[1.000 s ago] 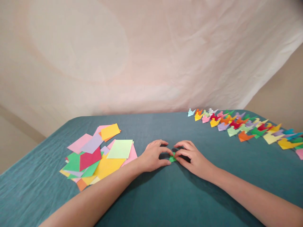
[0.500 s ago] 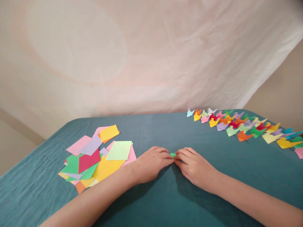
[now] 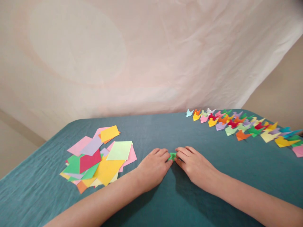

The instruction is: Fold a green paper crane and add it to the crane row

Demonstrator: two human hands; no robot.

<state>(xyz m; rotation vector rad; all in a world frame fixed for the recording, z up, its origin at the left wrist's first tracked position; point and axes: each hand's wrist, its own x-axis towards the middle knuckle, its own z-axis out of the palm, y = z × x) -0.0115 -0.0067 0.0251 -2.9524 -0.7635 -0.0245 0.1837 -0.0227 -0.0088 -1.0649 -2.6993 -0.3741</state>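
A small folded piece of green paper sits between my two hands, mostly covered by fingers. My left hand pinches its left end, with the thumb below and the fingers curled above. At the other end, my right hand grips the paper with fingers pressed together. How the paper is folded underneath the fingertips cannot be made out.
Left of my left arm lies a loose pile of coloured paper squares. Several rows of small folded paper birds stand along the far right of the teal cloth-covered table. A pale cloth hangs behind.
My left hand has shifted slightly, its thumb and wrist now a little lower. More of the green paper shows between my fingers. The right hand is almost where it was.
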